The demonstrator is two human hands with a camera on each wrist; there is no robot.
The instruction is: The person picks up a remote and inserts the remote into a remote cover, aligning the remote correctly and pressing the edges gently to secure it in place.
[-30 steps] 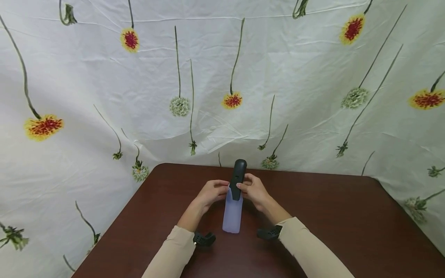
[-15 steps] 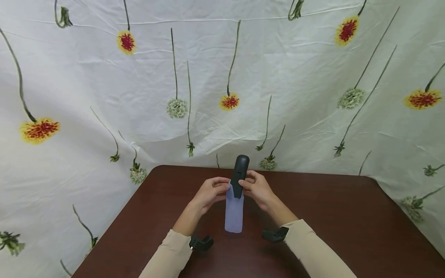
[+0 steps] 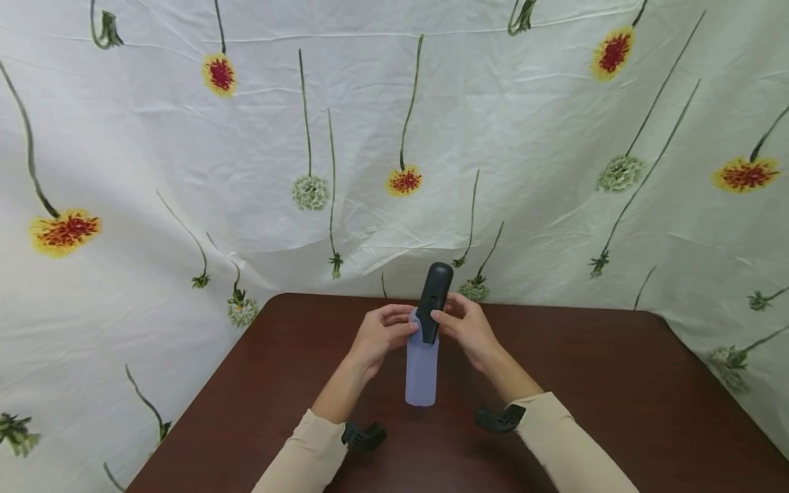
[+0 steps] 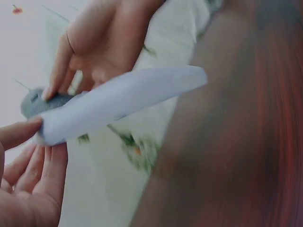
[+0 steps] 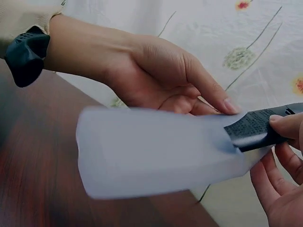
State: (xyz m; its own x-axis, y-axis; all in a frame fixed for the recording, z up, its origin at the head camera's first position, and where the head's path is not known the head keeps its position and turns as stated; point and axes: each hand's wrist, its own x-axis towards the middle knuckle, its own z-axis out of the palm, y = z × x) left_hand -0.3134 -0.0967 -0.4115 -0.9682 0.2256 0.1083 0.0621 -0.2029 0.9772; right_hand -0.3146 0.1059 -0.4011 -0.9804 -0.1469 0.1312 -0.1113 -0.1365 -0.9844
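Note:
My left hand [image 3: 377,337] pinches a pale, translucent remote control cover [image 3: 422,376] near its mouth, on the left side. From the right, my right hand [image 3: 473,334] grips a black remote control [image 3: 436,291], thumb across its back. The remote's lower end sits at the cover's cut-out mouth, while its longer part sticks out beyond it, tilted slightly right. Small print shows on the remote's back [image 5: 253,130] in the right wrist view. The rest of the cover [image 5: 151,153] is flat and hangs toward me. In the left wrist view, the cover [image 4: 123,99] appears edge-on above the table.
A dark red-brown wooden table [image 3: 277,390] lies under both hands. Behind it hangs a white cloth [image 3: 530,137] printed with flowers. Black straps [image 3: 364,436] are worn at both wrists, over the ends of beige sleeves [image 3: 308,445].
Both hands have risen a little and shifted right with the remote control and cover. The remote leans more to the right and reaches higher in the head view. Both grips continue.

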